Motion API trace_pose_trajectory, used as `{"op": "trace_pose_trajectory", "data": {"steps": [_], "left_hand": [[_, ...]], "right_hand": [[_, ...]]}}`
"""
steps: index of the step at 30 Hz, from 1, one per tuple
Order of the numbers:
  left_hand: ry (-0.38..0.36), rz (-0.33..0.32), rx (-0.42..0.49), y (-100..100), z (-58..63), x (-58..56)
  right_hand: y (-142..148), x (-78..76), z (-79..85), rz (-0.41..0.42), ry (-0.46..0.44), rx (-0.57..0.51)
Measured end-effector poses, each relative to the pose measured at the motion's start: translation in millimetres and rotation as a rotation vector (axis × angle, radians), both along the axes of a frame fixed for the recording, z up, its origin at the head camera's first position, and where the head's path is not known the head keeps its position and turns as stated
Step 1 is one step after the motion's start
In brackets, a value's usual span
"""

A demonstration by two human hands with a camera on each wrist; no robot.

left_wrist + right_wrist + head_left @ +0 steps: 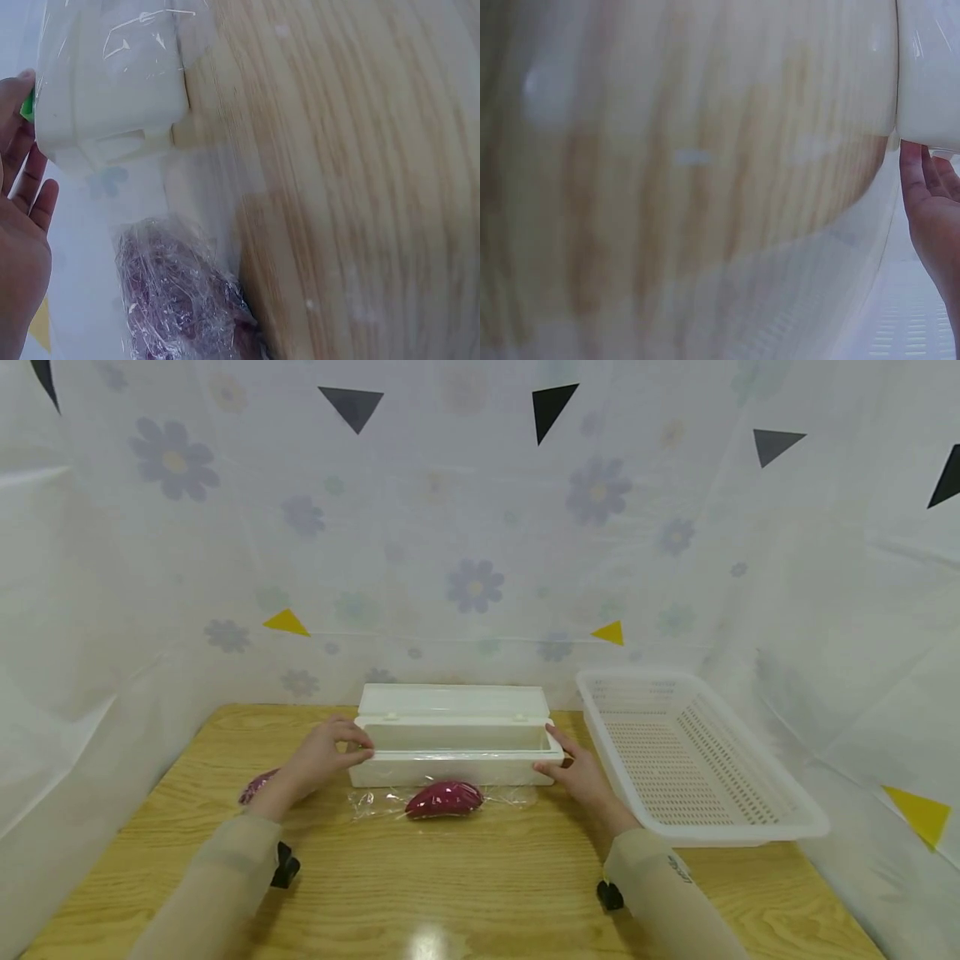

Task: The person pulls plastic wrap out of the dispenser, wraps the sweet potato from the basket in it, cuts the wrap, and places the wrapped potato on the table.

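Note:
A long white cling film dispenser [450,769] stands mid-table with its lid [453,701] raised at the back. Clear film hangs over its front. My left hand [327,752] holds its left end by thumb and fingers at the upper rim; a small green piece [28,107] shows by those fingertips in the left wrist view. At the other end my right hand [576,770] grips the corner, thumb in front and fingers on the side. Before the box lies a purple sweet potato [445,799] on clear film. Another film-wrapped purple piece [176,300] lies beside my left wrist.
A white perforated plastic basket [780,835] stands right of the dispenser, close to my right forearm. The wooden table [420,885] ends at a flower-patterned curtain [476,527] behind, with plain sheeting on both sides.

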State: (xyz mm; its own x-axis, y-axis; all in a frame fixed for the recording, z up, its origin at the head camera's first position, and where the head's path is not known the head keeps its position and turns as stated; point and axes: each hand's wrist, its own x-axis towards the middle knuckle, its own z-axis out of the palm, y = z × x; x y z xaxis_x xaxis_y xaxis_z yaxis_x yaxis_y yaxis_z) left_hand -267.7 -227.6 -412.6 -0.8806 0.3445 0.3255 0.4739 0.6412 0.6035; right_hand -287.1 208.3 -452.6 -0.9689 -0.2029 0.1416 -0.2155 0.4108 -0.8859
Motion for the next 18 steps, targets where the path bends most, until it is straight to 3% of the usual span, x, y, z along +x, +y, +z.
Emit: {"op": "trace_pose_trajectory", "data": {"steps": [9, 18], "left_hand": [[0.047, 0.016, -0.014, -9.0, 0.0, 3.3], [0.04, 0.039, -0.004, -6.1, -0.1, 7.4]], "right_hand": [[1.2, -3.1, -1.2, -0.012, 0.011, 0.002], [0.4, -1.7, -0.3, -0.016, -0.015, 0.017]]}}
